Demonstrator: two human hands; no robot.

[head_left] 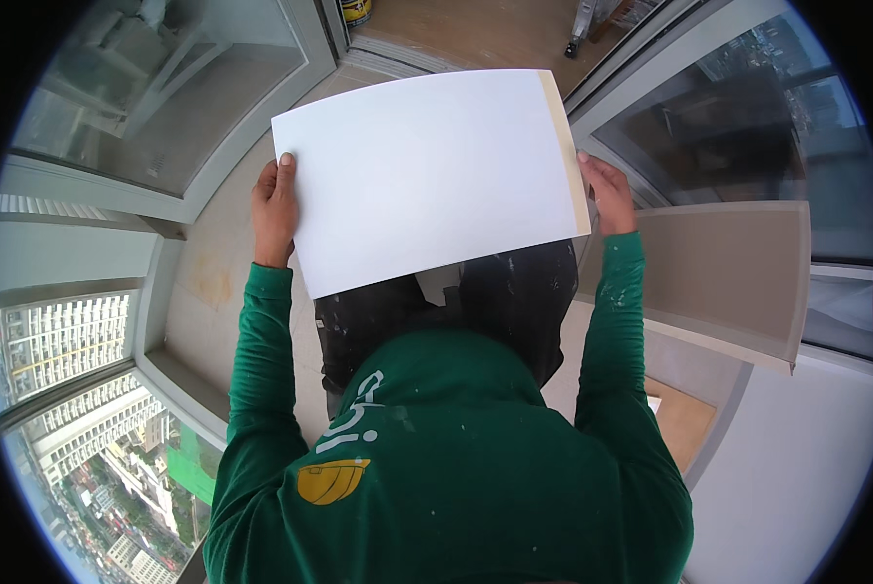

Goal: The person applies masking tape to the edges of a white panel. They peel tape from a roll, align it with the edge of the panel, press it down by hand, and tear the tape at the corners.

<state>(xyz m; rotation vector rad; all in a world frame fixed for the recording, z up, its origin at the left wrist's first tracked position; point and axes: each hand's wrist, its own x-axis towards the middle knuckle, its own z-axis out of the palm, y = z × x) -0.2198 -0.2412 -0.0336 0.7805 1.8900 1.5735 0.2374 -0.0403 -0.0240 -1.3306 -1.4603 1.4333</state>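
A white panel (427, 175) is held out flat in front of a person in a green long-sleeved top, high up beside tall windows that look down on city blocks far below. The left hand (274, 209) clasps the panel's left edge, thumb lying on the upper face and fingers curled beneath; the right hand (607, 193) grips the opposite edge the same way, next to a tan strip (565, 146) that runs along that side. Both hands are closed on the panel, one at each short edge, with the board spanning the gap between them above the person's dark trousers (456, 311). The panel keeps a straight, unbent face across its whole span, so it looks stiff and thin, probably light for its size but awkward and likely to catch any wind; its smooth surface could slip, and its corners look liable to chip if knocked. A hold at the two opposite edges, as here, seems the soundest grip. To the right a grey-brown board (728, 273) lies across the window sill, and a can (357, 10) stands on the floor at the top of the view.
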